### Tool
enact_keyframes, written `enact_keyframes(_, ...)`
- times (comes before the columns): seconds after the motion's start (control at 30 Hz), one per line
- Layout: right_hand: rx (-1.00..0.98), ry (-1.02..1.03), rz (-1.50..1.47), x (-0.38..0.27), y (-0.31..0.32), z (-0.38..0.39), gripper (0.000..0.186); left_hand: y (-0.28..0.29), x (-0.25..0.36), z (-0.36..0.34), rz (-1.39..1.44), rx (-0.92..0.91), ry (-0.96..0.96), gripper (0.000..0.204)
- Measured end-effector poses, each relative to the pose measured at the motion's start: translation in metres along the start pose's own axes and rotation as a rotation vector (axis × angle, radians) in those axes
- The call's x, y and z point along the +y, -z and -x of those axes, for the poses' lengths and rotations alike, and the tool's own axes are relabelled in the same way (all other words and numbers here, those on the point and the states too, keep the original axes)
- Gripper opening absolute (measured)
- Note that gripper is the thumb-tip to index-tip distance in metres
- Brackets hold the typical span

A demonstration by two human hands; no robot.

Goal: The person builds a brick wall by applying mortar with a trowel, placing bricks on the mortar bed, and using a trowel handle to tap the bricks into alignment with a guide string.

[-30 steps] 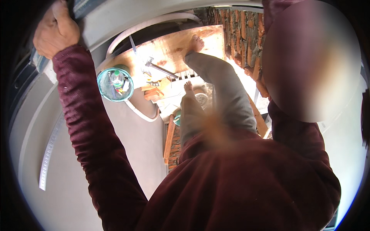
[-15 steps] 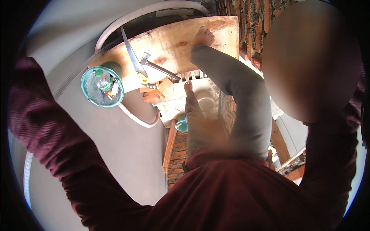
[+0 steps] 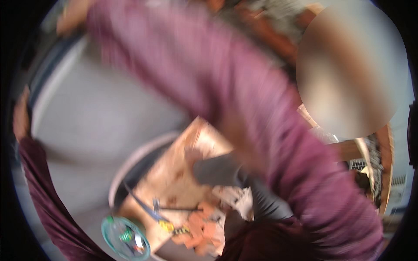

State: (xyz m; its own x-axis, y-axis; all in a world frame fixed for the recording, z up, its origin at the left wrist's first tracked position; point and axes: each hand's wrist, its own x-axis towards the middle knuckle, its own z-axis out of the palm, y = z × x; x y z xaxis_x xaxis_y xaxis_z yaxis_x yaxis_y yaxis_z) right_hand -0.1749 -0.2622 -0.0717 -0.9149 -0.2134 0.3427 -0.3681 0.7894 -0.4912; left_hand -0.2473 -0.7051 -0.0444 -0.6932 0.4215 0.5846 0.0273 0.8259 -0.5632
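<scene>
At the far left rim my left hand point(image 3: 21, 115) rests at or beside the edge of a large smooth grey surface point(image 3: 104, 95). Its fingers show only in part and are blurred. My right arm, in a maroon sleeve, stretches across from the lower right to the upper left. There my right hand point(image 3: 74, 17) is smeared by motion near the top of the same grey surface's dark edge point(image 3: 56, 63). Whether either hand grips that edge, I cannot make out.
Below, a wooden board point(image 3: 165, 187) bears a handsaw point(image 3: 143, 204), a hammer point(image 3: 178, 209) and several orange brick pieces point(image 3: 202, 228). A teal bucket point(image 3: 104, 237) holding a bottle hangs beside it. A pale hose point(image 3: 117, 185) curves behind. My leg point(image 3: 217, 169) reaches the board.
The view has swung, so the board and bucket appear lower. My right arm has swept across to the upper left. Both hands now show at the left side.
</scene>
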Motion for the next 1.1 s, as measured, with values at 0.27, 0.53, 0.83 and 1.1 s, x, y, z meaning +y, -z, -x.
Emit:
enact_keyframes(0.27,0.178,0.053,-0.335,-0.006,0.134,0.292,0.032,0.044,0.134,0.031,0.066,-0.107,0.383,0.075)
enact_keyframes(0.53,0.003,-0.409,-0.183,-0.024,0.223,0.533,0.027,0.058,0.165,0.056,0.161,-0.361,0.358,0.079)
enact_keyframes(0.83,0.058,-1.039,0.162,-0.02,0.211,0.75,0.02,0.036,0.153,0.037,0.067,-0.353,0.369,0.079)
enact_keyframes(1.1,-0.428,-1.098,0.081,0.089,0.074,0.9,0.037,-0.04,0.125,0.042,-0.163,-0.159,0.334,0.089)
